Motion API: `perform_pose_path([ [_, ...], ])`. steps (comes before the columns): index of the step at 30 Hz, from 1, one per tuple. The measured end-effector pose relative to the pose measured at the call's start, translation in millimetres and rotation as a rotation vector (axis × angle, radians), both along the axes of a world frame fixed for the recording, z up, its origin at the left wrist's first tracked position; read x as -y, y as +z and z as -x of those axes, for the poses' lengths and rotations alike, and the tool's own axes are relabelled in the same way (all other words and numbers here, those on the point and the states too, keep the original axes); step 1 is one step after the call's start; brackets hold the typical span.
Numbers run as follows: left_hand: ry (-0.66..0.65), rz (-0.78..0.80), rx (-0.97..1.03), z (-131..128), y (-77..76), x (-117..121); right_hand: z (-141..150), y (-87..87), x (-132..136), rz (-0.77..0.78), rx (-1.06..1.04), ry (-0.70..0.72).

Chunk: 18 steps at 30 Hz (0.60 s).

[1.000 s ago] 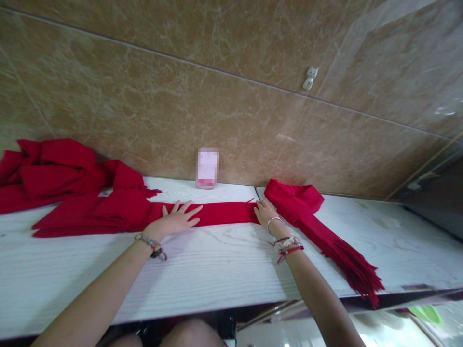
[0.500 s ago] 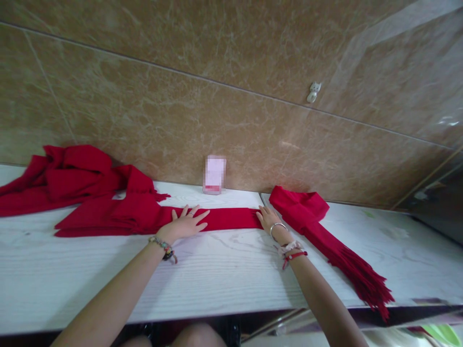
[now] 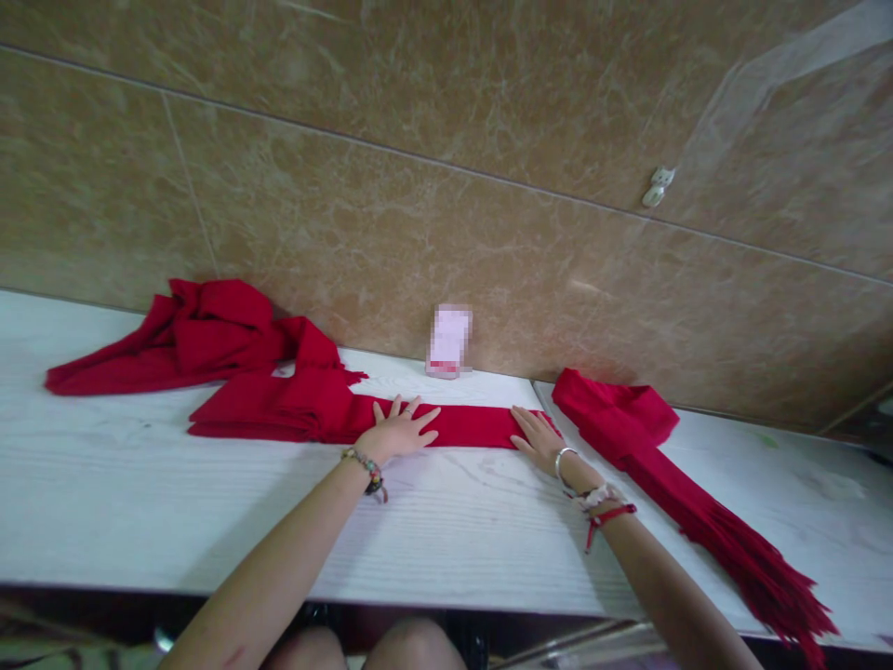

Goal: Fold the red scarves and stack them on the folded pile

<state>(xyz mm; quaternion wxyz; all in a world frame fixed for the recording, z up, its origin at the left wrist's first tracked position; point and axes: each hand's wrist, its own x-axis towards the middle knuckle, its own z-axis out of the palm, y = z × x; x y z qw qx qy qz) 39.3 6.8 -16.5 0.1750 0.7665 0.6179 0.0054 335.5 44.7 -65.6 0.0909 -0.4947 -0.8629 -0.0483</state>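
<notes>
A long red scarf point(image 3: 471, 426) lies as a flat, narrow band along the white table, its left part gathered in folded layers. My left hand point(image 3: 401, 433) presses on the band's middle with fingers spread. Flat on its right end, beside the fringe, rests my right hand point(image 3: 536, 435), fingers stretched out. To the right is another red scarf point(image 3: 620, 419), bent at the top, with a long fringe hanging over the table's front edge. A loose heap of red fabric point(image 3: 216, 335) sits behind the folded part at the left.
A pinkish card-like object point(image 3: 450, 341), blurred out, leans on the brown marble-patterned wall point(image 3: 391, 214). A small white cat-shaped hook point(image 3: 658, 186) is fixed higher up. The white table's point(image 3: 209, 516) front edge runs above my knees.
The view has swung left, so everything sits further right. My right hand has gone from the fringe onto the band's end with fingers flatter; my left hand stays on the scarf's middle.
</notes>
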Motion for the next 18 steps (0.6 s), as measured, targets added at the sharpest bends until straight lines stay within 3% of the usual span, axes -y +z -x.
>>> perform_pose_path([
  [5, -0.016, 0.012, -0.014, 0, 1.8, 0, 9, 12.0, -3, -0.015, -0.005, 0.014],
  [11, -0.036, 0.044, -0.025, 2, 1.3, -3, 77, 35.5, -3, -0.006, -0.020, 0.147],
  [14, -0.040, 0.061, -0.032, 3, 1.4, -3, 107, 34.9, -1, 0.050, 0.023, 0.203],
  [18, -0.021, 0.081, -0.060, 3, 1.7, -4, 119, 26.9, 2, 0.121, 0.080, 0.189],
])
